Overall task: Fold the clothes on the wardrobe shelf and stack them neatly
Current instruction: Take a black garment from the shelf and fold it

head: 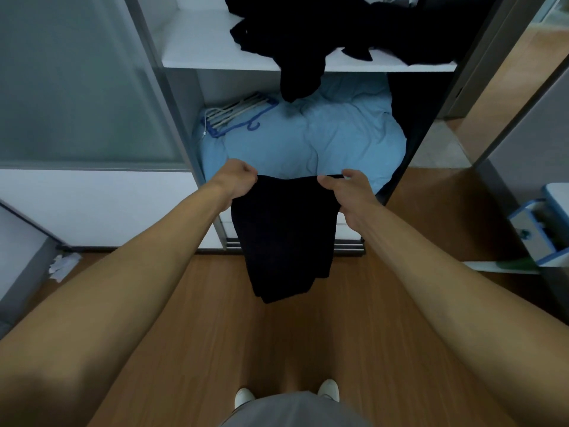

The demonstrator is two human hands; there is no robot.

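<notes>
Crumpled white paper scrap (63, 265): on the floor, well left of and below the left grip.
Bundle of white and blue plastic hangers (234, 114): just beyond the left grip, lying on the pale blue padded duvet (338, 134).
Left grip (241, 180): a bare hand, fingers curled tight round the top left corner of the black folded fabric garment (283, 235).
Garment: hangs between both grips, in front of the wardrobe.
Heap of unfolded black clothes (323, 29): on the white wardrobe shelf (200, 53), above and beyond both grips, one piece trailing over its edge.
Right grip (348, 192): a bare hand, thumb and fingers pinching the garment's top right corner.
</notes>
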